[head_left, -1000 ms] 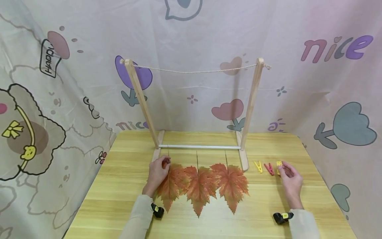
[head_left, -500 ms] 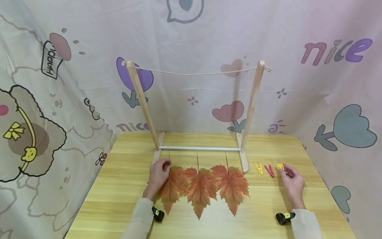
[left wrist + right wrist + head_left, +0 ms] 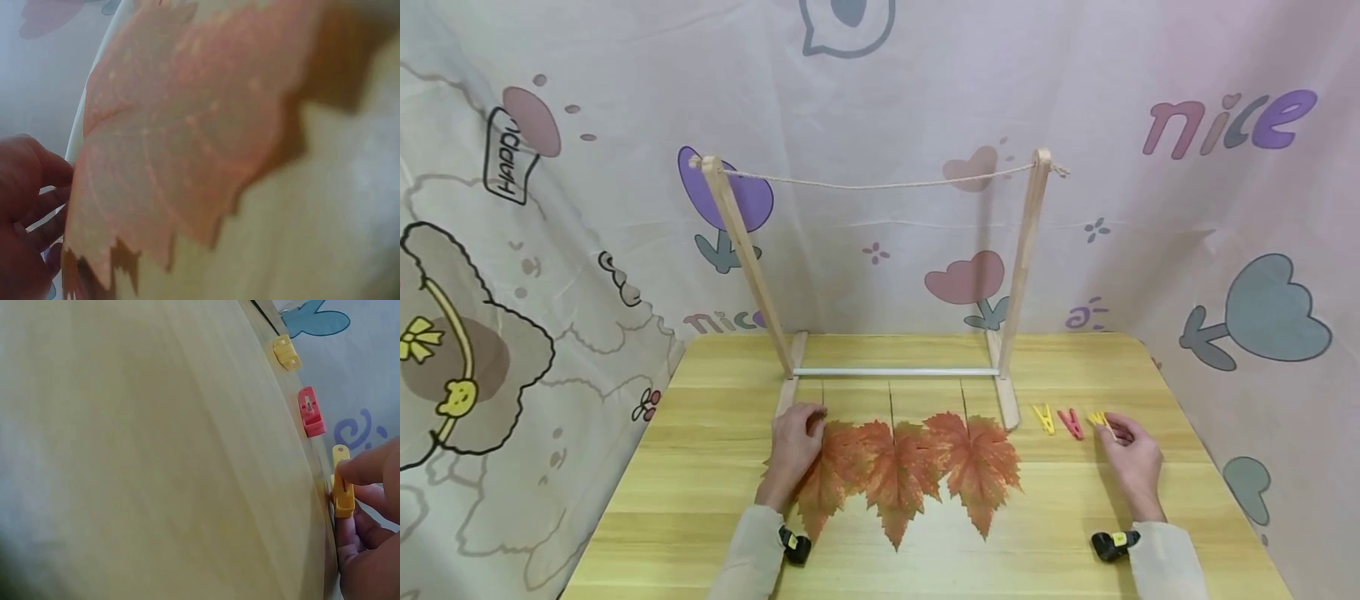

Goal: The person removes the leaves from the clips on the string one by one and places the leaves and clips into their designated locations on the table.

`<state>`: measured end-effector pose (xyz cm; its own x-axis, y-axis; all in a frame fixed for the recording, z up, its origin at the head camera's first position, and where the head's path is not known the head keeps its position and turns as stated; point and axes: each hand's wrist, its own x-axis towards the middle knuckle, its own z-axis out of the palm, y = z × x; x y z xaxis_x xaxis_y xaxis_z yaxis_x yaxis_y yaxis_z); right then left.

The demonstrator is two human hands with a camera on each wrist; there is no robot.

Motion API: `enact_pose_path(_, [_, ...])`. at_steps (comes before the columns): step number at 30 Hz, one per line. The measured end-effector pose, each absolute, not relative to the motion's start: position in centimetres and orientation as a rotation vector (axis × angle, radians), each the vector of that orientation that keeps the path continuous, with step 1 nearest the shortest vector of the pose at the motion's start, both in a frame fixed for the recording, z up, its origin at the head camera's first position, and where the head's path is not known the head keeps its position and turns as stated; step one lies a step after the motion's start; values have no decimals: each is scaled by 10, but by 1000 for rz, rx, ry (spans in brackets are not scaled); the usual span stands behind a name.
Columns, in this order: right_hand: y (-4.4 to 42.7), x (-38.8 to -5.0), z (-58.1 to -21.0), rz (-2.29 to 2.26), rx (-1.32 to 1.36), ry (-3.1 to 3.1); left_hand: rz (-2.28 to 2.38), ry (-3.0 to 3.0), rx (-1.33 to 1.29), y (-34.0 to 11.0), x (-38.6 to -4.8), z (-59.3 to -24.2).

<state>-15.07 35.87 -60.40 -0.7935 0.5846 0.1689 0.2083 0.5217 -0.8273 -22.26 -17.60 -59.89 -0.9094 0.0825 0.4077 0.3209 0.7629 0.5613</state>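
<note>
My left hand [image 3: 796,446] pinches the thin stem of the leftmost red-orange maple leaf [image 3: 829,483]. In the left wrist view that leaf [image 3: 169,131] fills much of the picture, partly hiding the fingertips. The middle maple leaf [image 3: 897,475] and the right maple leaf [image 3: 976,467] lie beside it, stems pointing away. Over on the right, my right hand [image 3: 1133,458] holds a yellow clothespin [image 3: 1099,419] between thumb and fingers, seen close in the right wrist view [image 3: 342,487]. Left of that hand lie a red clothespin [image 3: 1071,423] and another yellow clothespin [image 3: 1044,419].
Behind the leaves stands a wooden frame [image 3: 1021,267] with a cord [image 3: 865,187] strung between its post tops. A white rod [image 3: 895,372] joins the posts low down. The wooden table [image 3: 947,567] backs onto a printed cloth [image 3: 865,100].
The yellow clothespin has turned in my right hand and now shows its V-shaped side. My left hand stays at the leaf's stem. The head view has shifted slightly.
</note>
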Motion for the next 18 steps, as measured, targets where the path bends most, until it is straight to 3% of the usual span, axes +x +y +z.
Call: enact_pose_path(18, [352, -150, -600, 1197, -577, -2386, -967, -2615, -327, -186, -220, -598])
